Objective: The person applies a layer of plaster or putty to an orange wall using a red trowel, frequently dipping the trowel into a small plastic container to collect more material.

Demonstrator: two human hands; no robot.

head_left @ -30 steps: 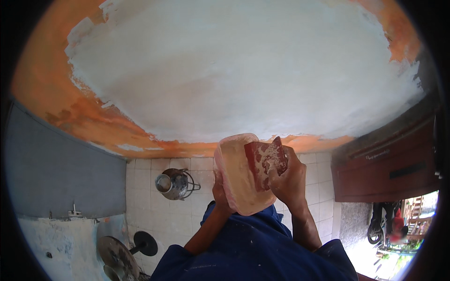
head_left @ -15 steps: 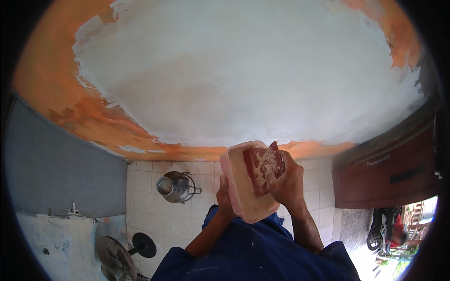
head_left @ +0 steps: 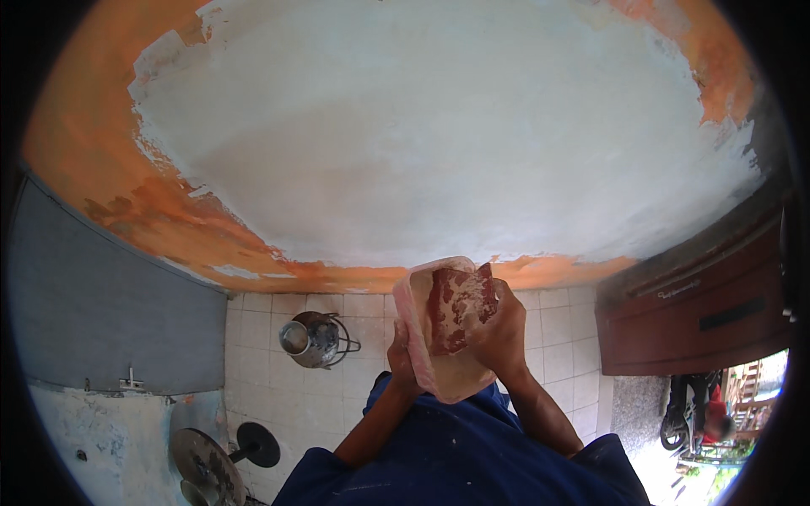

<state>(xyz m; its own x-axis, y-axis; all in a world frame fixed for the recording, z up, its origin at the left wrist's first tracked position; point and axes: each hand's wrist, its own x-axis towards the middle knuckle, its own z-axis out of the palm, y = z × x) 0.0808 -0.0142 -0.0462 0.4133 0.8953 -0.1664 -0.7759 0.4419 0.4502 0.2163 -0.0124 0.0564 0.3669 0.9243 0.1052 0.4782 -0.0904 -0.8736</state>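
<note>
My left hand (head_left: 402,357) grips the left side of a pink rectangular plastic tub (head_left: 405,325), smeared inside with pale putty. The tub is tilted in front of my body. A flat reddish-brown putty spreader (head_left: 456,314), streaked with pale putty, is held in my right hand (head_left: 502,336) by its right edge. Its blade reaches into the tub against the inner surface. My right thumb lies across its face, and the other fingers are hidden behind it. Ahead rises an orange wall (head_left: 160,185) with a broad white putty coat (head_left: 439,135).
A dark metal pot-like stand (head_left: 319,339) with a round top is on the white tiled floor (head_left: 253,337) at left. Behind it stand a grey panel (head_left: 110,287) and a round-topped table (head_left: 202,460). To the right are a dark red door (head_left: 692,312) and a motorbike (head_left: 677,413) outside.
My right hand has shifted left and slightly down, carrying the spreader deeper across the tub. The tub has turned a little, while my left hand keeps its grip.
</note>
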